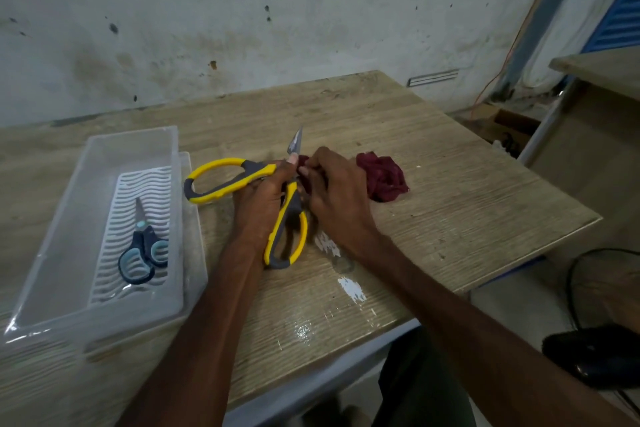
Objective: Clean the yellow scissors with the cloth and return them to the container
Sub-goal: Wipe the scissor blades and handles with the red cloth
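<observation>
Table [433, 156] bears a clear container [104, 149] at left. Just right of it, the left hand [259, 204] grips the yellow scissors [221, 184] at the pivot, handles splayed, blade tip pointing away toward the wall. The right hand [336, 198] pinches the maroon cloth [382, 177] against the blades. Blue scissors [143, 250] lie in the container.

Wide-open yellow scissors [256, 173] against crumpled maroon cloth [382, 177]

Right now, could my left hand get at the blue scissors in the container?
Probably not yet: the left hand grips the yellow scissors. Otherwise the way looks free, since the container is open-topped beside that hand and nothing covers the blue scissors.
</observation>
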A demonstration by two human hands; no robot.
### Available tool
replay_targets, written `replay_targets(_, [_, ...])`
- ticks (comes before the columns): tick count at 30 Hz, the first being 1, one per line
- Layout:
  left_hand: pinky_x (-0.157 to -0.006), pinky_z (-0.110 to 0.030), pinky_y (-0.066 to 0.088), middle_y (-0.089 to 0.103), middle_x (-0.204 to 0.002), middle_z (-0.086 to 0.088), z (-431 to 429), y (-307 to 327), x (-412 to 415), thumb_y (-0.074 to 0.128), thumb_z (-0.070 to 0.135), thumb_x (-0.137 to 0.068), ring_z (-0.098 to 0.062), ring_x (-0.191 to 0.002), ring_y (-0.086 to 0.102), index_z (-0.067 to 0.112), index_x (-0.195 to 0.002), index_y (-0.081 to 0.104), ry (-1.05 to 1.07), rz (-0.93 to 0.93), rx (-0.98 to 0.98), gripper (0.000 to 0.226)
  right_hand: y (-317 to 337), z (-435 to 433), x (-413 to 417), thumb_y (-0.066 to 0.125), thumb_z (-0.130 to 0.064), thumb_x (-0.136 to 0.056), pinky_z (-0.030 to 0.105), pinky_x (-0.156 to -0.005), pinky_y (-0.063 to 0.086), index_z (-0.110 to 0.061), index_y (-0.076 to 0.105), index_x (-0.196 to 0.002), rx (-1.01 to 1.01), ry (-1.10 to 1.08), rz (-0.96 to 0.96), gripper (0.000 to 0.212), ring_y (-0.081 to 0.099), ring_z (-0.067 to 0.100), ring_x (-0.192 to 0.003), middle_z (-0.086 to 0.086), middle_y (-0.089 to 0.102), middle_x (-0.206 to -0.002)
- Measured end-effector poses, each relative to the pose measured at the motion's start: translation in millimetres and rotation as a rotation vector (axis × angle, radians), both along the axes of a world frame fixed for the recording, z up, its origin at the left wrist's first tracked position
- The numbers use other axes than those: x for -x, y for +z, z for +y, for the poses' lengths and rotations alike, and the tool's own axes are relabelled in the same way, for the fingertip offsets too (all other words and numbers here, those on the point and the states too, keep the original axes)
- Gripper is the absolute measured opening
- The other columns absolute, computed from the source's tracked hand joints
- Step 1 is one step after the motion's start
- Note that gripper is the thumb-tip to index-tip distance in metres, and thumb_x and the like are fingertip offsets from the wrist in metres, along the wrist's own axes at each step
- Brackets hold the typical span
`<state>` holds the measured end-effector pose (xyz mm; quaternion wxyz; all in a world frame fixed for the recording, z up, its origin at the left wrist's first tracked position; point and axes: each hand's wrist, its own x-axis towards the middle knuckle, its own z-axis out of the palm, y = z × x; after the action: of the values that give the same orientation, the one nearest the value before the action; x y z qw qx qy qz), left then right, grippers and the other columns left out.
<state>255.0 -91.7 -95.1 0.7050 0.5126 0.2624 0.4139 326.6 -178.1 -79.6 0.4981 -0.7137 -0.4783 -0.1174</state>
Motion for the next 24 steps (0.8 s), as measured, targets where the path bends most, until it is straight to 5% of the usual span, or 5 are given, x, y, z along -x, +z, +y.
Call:
replay_targets(4, [-0.058, -0.033, 0.048, 0.057, -0.057, -0.008, 0.2, 2.0, 1.7, 0.072, 0.022, -0.088, -0.022, -0.052, 0.055, 0.015, -0.06, 0.062, 0.0, 0.032, -0.031, 0.031, 4.4, 4.9, -27.4, 0.057, -0.007, -0.082, 0.04, -0.057, 0.041, -0.002, 0.052, -0.073, -0.017, -0.12, 0.038, 0.012, 0.054, 0.023, -0.062, 0.01, 0.06, -0.066])
replay_targets(9, [-0.07, -0.041, 0.054, 0.065, -0.076, -0.019, 0.7, 4.2, 5.1, 0.075, 0.026, -0.077, -0.03, -0.069, 0.063, 0.009, -0.077, 0.07, -0.003, -0.019, 0.017, 0.018, 4.1, 6.0, 3.1, 0.043, -0.024, -0.079, 0.031, -0.057, 0.035, -0.005, 0.051, -0.074, 0.047, 0.047, 0.006, 0.02, 0.053, 0.024, -0.064, 0.01, 0.058, -0.068])
replay_targets(13, [-0.052, -0.032, 0.044, 0.054, -0.053, -0.013, -3.5, 4.0, 6.1, 0.074, 0.023, -0.084, -0.026, -0.047, 0.05, 0.013, -0.058, 0.061, -0.035, 0.064, -0.104, 0.031, 8.7, -1.5, -49.2, 0.058, -0.004, -0.079, 0.032, -0.066, 0.044, -0.002, 0.062, -0.079, 0.198, -0.135, 0.187, 0.005, 0.063, 0.028, -0.079, 0.013, 0.069, -0.079])
replay_targets(16, [-0.051, -0.031, 0.043, 0.055, -0.053, -0.01, -3.1, 2.5, 4.9, 0.075, 0.02, -0.084, -0.023, -0.047, 0.051, 0.012, -0.062, 0.063, -0.05, 0.063, -0.076, 0.026, 14.7, -9.3, -65.1, 0.064, -0.01, -0.085, 0.025, -0.066, 0.039, -0.004, 0.069, -0.084, 0.187, -0.181, 0.229, 0.008, 0.064, 0.022, -0.083, 0.01, 0.071, -0.084])
replay_targets(24, [-0.048, -0.026, 0.046, 0.056, -0.057, -0.011, 9.3, -0.3, 5.4, 0.077, 0.022, -0.08, -0.019, -0.047, 0.055, 0.006, -0.079, 0.067, -0.064, 0.029, 0.065, 0.019, 11.5, -29.3, -72.4, 0.065, -0.023, -0.079, 0.048, -0.081, 0.057, -0.016, 0.074, -0.078, -0.161, -0.216, 0.828, 0.011, 0.07, 0.022, -0.084, 0.005, 0.074, -0.082])
